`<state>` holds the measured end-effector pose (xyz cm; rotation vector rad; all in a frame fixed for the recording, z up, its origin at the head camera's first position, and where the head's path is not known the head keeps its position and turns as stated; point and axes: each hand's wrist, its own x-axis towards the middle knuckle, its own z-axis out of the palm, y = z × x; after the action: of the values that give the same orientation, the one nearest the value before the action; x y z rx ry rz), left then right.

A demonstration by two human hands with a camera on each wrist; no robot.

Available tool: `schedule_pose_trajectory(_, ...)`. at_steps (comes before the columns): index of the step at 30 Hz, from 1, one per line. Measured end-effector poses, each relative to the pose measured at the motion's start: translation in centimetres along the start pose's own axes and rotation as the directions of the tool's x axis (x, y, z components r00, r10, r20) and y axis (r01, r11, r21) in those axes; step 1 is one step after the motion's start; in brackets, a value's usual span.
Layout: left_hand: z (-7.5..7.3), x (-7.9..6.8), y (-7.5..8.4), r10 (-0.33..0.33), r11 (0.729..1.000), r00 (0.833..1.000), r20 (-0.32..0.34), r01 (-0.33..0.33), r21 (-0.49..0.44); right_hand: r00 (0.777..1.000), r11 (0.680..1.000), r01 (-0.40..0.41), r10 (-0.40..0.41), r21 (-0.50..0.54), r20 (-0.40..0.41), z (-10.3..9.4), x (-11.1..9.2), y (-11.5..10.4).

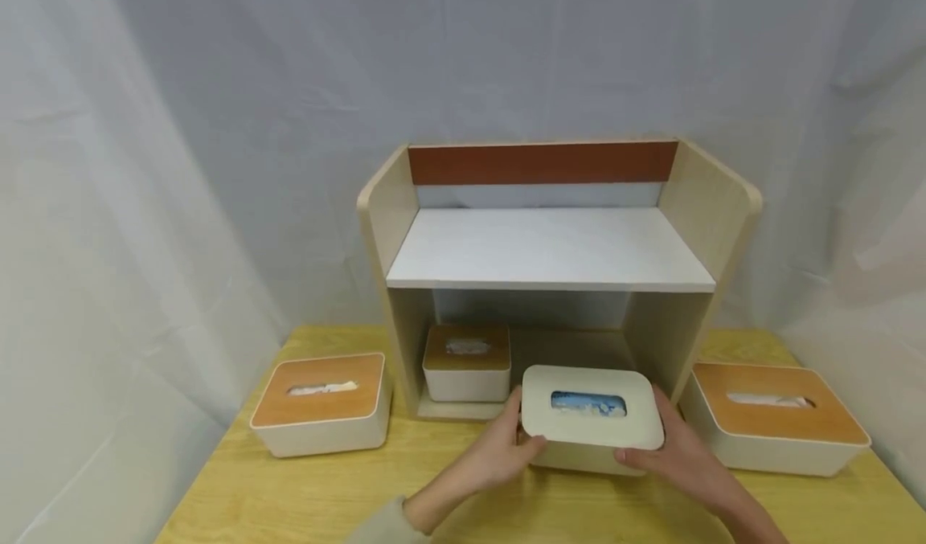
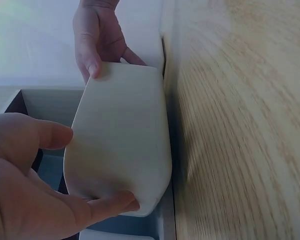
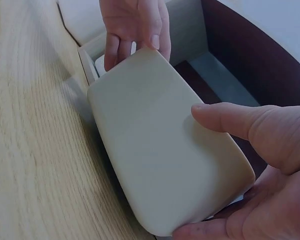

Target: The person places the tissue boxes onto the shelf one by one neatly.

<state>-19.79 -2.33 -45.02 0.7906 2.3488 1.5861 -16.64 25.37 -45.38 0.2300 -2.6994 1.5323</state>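
A cream tissue box (image 1: 593, 439) is held between both hands at the front of the shelf's lower compartment. Blue packaging and a bit of tissue show through the slot in its top. My left hand (image 1: 499, 447) grips its left end, thumb on the near edge. At the opposite end, my right hand (image 1: 676, 456) holds on with its thumb along the near edge too. Both wrist views face the plain long side of the box (image 2: 122, 125), with fingers wrapped round its ends. A wood-topped tissue box (image 1: 466, 367) sits inside the lower compartment, left of the held one.
The small two-tier shelf (image 1: 550, 247) stands at the back of the wooden table (image 1: 289, 496), against a pale fabric backdrop. Beside it on the left is a wood-topped tissue box (image 1: 325, 403); another wood-topped tissue box (image 1: 781, 423) stands on the right, close to my right hand.
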Motion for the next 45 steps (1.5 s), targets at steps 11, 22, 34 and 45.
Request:
schedule_pose_trajectory(11, -0.4, 1.2, -0.6, -0.033, 0.999, 0.998, -0.054, 0.032, -0.017, 0.999, 0.999, -0.042, 0.042, -0.013, -0.029, 0.1, 1.2, 0.4)
schedule_pose_trajectory(22, -1.0, 1.5, -1.3, -0.049, 0.999, 0.997, -0.063, 0.050, 0.013, 0.985, 0.986, -0.168, 0.167, -0.022, -0.044, 0.6, 1.5, 0.7)
schedule_pose_trajectory(34, -1.5, 1.8, -1.4, -0.043, 0.996, 0.997, -0.069, 0.049, 0.079, 0.980, 0.981, -0.177, 0.183, 0.074, -0.073, 0.8, 1.3, 0.8)
schedule_pose_trajectory(45, -0.8, 1.5, -1.4, -0.055, 0.981, 0.985, -0.162, 0.083, 0.174, 0.974, 0.997, -0.076, 0.080, 0.027, -0.211, 1.5, 1.3, 1.1)
